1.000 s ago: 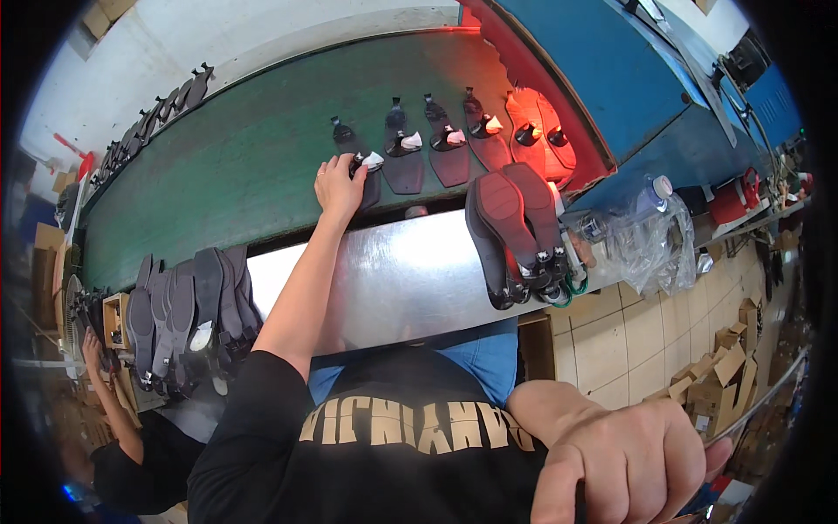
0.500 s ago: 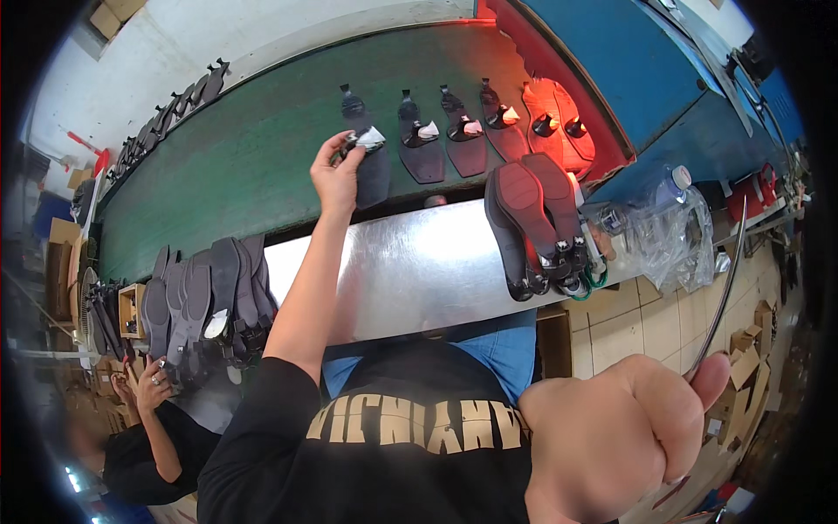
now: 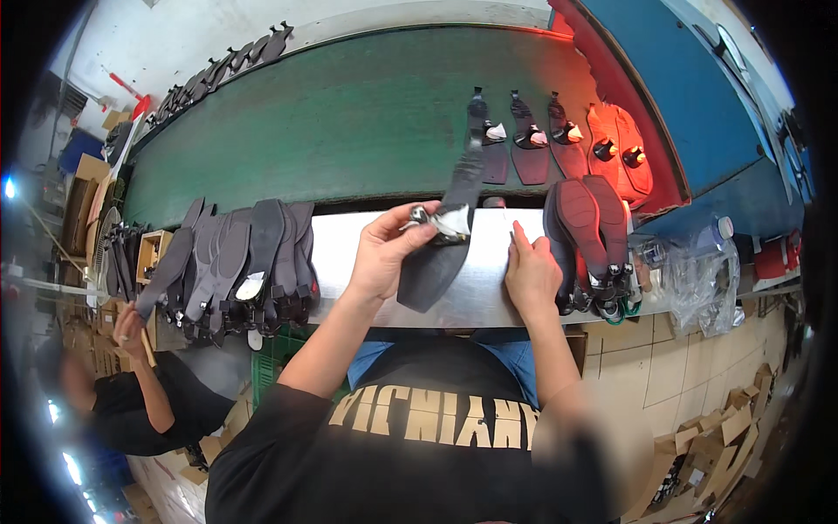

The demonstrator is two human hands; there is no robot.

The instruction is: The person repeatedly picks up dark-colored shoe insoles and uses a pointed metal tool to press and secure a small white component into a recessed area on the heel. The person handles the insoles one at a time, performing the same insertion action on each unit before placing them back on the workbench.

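Broadly: green conveyor belt (image 3: 349, 113) behind, steel bench (image 3: 489, 288) in front. Left hand (image 3: 384, 253), fingers closed around a dark shoe sole (image 3: 441, 253) lifted above the bench; right hand (image 3: 531, 275) beside it, fingers loose, holding nothing. Advisable: support the sole's free end before turning it.

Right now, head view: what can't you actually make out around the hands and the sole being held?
- Dark shoe sole in the left hand: the fingers cover the heel end, so the grip there is unclear.
- Right hand on the metal ledge: something thin at the fingertips, too small to identify.
- Stacked soles on the left: overlapping, count uncertain.
- Soles near the red glow: washed out by light.
- Plastic bottle: bent by the fisheye rim.
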